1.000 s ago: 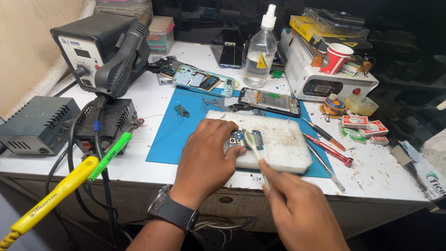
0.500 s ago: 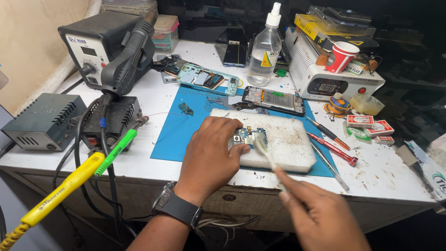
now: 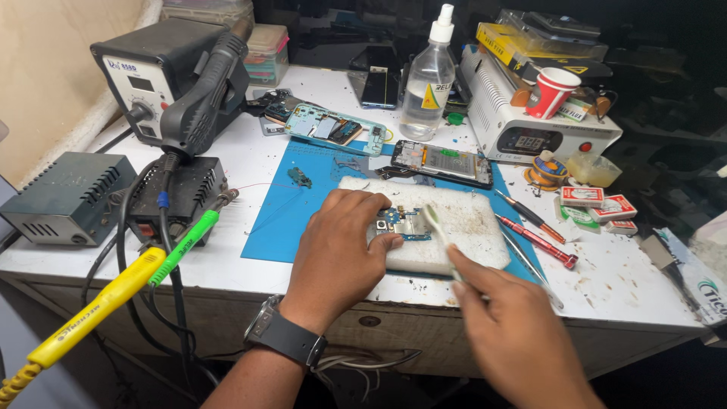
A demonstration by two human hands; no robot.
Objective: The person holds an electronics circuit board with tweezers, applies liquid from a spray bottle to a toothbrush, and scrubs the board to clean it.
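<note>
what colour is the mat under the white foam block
Blue mat, seen best in the head view, under the white foam block.

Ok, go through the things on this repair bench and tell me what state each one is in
circuit board: flat on the white block, pinned by the left hand
brush: held by the right hand, head at the board
clear bottle: upright, capped
dismantled phone: lying open
red paper cup: upright
screwdrivers: lying loose
</note>
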